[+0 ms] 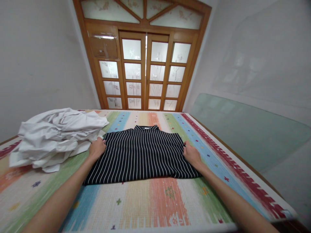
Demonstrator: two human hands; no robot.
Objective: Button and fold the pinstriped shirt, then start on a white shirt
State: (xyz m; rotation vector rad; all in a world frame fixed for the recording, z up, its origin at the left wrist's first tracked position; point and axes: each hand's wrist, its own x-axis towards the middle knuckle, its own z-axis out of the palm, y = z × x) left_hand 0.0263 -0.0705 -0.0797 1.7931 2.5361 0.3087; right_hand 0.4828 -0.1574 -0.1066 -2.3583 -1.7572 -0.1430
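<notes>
A black shirt with white stripes (143,155) lies folded on the bed or table cover, its collar pointing away from me. My left hand (97,148) pinches the shirt's left side edge. On the opposite side edge, my right hand (191,154) has its fingers closed on the fabric. The shirt's lower edge faces me, with a few wrinkles near the right corner. A heap of white cloth (55,136) sits just left of my left hand.
A colourful striped cover (136,200) spreads under everything. Wooden doors with glass panes (145,71) stand beyond the far edge. A pale green panel (250,129) leans along the right wall, and a plain wall rises at left.
</notes>
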